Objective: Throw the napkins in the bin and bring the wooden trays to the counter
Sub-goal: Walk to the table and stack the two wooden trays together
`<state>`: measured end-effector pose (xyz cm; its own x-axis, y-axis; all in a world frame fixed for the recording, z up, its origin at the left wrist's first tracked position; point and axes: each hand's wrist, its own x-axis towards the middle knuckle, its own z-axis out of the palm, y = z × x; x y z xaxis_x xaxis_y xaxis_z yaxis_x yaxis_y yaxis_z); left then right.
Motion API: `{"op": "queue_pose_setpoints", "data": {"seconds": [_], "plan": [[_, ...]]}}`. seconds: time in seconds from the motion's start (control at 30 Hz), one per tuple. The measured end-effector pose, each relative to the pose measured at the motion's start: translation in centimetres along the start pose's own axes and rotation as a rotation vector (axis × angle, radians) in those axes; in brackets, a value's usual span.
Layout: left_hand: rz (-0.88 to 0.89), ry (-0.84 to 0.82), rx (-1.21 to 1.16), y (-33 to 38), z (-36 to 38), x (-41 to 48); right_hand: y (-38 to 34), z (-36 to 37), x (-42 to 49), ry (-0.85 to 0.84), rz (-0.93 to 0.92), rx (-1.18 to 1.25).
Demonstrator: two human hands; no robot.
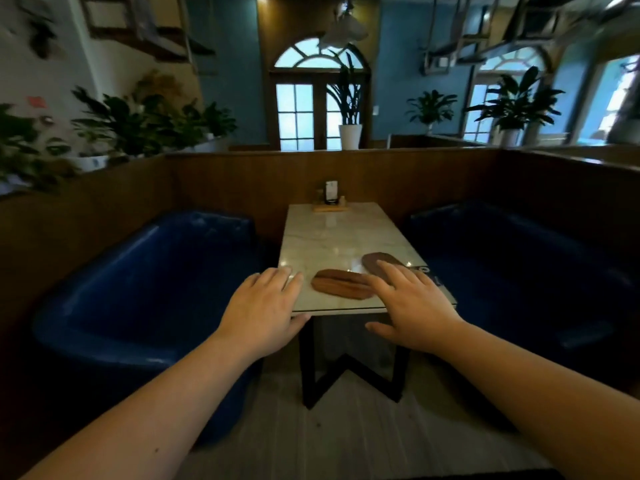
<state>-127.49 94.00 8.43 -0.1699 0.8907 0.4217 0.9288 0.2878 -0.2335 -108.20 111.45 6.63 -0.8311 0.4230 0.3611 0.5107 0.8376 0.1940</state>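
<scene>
Both hands, left hand (265,303) and right hand (414,306), are hovering empty, fingers spread, over 2 wooden trays (341,284) lying on the table (332,233).

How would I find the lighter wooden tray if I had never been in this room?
Look at the pale marble table between the two blue seats. Near its front edge lie two flat oval wooden trays; the lighter wooden tray is the closer one, between the left hand and right hand. It is reddish-brown with visible stripes, while the darker tray behind it is partly hidden by the right hand.
</scene>
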Motion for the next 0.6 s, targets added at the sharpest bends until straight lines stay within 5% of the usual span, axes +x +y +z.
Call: {"op": "queue_pose_setpoints", "data": {"seconds": [0.6], "plan": [[0.152,-0.087,-0.117,-3.8,19.8,23.9,12.9,17.5,15.8,-0.131,0.183,0.077]]}}
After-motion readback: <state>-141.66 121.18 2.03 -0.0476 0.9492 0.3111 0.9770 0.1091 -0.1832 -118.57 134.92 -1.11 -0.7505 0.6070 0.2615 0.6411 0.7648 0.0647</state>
